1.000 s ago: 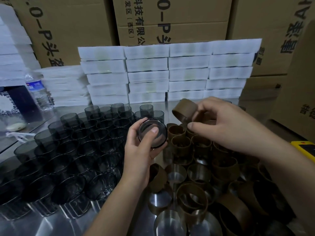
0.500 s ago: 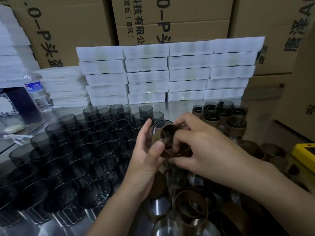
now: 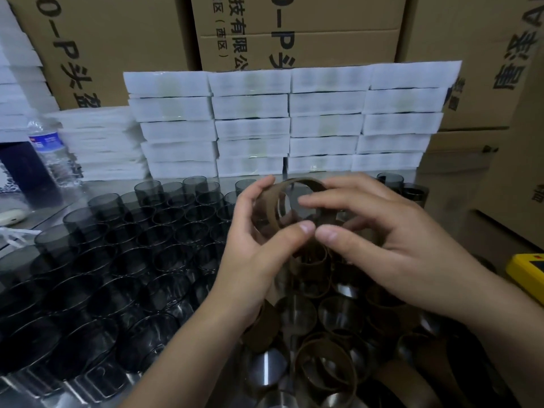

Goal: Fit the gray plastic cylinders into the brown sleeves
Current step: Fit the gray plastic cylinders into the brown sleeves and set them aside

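Observation:
Both hands meet above the table's middle. My left hand (image 3: 259, 240) grips a clear gray plastic cylinder (image 3: 266, 214) from the left. My right hand (image 3: 379, 231) holds a brown sleeve (image 3: 306, 184) that sits around the cylinder's right end; my thumbs nearly touch beneath it. Several loose gray cylinders (image 3: 117, 254) stand in rows on the left. Empty brown sleeves (image 3: 323, 369) lie in a heap below and right of my hands. A few sleeved cylinders (image 3: 409, 189) stand at the back right, partly hidden by my right hand.
Stacks of white flat boxes (image 3: 288, 122) line the back of the steel table (image 3: 265, 369), with cardboard cartons (image 3: 297, 28) behind. A water bottle (image 3: 53, 154) stands at the far left. A yellow device (image 3: 527, 272) lies at the right edge.
My right hand brought the brown sleeve from the right onto the cylinder held by my left hand; the sleeve now sits further over it, and both hands rose slightly.

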{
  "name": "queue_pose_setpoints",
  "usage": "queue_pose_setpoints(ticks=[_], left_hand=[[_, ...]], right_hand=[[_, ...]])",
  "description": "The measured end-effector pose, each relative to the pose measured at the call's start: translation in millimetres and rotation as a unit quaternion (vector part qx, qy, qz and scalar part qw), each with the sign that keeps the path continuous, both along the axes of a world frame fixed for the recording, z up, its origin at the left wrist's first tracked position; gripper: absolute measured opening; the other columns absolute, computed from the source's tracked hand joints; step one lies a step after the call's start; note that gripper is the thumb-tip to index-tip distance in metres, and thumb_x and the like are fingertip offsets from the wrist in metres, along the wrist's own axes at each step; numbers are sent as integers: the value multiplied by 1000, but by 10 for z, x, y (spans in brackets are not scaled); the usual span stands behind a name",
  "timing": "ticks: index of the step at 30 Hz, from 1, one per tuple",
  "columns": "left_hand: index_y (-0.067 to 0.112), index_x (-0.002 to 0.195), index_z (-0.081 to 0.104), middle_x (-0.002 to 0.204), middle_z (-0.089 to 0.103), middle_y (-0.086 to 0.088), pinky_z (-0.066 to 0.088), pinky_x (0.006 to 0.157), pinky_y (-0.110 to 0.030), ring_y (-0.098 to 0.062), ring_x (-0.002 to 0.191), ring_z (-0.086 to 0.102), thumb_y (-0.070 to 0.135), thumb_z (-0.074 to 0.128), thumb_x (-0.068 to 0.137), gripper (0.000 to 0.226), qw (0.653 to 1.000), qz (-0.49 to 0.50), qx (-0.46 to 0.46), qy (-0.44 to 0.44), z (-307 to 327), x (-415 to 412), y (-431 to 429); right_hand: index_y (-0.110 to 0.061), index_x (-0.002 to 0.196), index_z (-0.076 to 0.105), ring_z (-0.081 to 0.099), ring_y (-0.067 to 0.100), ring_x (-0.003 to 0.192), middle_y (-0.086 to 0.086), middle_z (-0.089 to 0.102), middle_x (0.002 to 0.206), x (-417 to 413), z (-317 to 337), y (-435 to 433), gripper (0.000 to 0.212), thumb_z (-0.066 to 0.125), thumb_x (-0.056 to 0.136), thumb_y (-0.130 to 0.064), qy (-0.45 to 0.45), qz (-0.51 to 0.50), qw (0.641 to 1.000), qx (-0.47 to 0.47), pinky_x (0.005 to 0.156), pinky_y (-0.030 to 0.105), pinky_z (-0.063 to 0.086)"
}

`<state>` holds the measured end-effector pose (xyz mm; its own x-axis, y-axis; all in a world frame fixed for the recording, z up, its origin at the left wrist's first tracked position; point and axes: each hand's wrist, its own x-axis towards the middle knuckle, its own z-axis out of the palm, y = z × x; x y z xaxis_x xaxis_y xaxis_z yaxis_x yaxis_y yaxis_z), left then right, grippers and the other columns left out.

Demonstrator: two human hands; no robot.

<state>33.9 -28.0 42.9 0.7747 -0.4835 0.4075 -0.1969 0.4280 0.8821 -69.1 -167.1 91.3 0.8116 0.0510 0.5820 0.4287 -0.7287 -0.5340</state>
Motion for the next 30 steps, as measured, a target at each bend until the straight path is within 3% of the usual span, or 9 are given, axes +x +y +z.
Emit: queue_pose_setpoints(ticks=[7,10,14,16,19,21,30], left_hand=[[28,129,46,106,69,21,53,81,-21,-10,104,67,33,73,61,73,999,28,-13,-33,-91,-111,-41],[26,128,44,107,68,18,51,79,-14,-4,102,66,30,72,61,73,998,40,-7,-57,-113,-138,-30],[22,128,43,107,67,15,50,79,-13,-2,100,66,26,72,61,73,997,26,-5,-67,-163,-165,-35],[22,128,43,108,67,10,50,79,-13,-2,98,66,26,72,61,73,997,23,-4,-68,-181,-167,-30],[22,126,43,116,58,-5,50,78,-13,-1,97,65,20,74,58,74,997,26,-1,-79,-188,-168,-25],[21,124,43,116,55,-5,50,77,-12,0,95,64,12,76,56,76,996,27,-4,-90,-199,-168,-29],[33,112,56,108,59,-10,51,73,-20,-11,93,61,17,75,55,62,994,37,-8,-105,-236,-118,-13]], right_hand=[[-48,132,40,51,10,121,-21,49,128,-24,-215,2,49,56,87,-38,-57,-13,997,42,93,25,48],[-51,129,41,54,0,117,-24,51,128,-26,-215,-11,55,64,79,-48,-16,-25,991,128,91,19,49],[-39,127,50,63,-4,102,-21,62,117,4,-232,-24,66,72,65,-51,51,-6,976,211,82,8,47],[-36,123,52,64,-4,99,-19,64,113,22,-246,-16,63,71,64,-44,58,0,973,223,80,7,47],[-37,121,53,63,-4,101,-16,64,114,52,-276,-26,50,70,79,-16,67,10,973,219,81,8,47],[-36,121,55,63,-2,102,-15,64,114,60,-291,-47,50,66,83,-6,74,15,974,212,81,9,47],[-35,114,63,68,7,97,-10,68,110,61,-284,-108,45,59,88,3,65,32,980,186,80,16,52]])
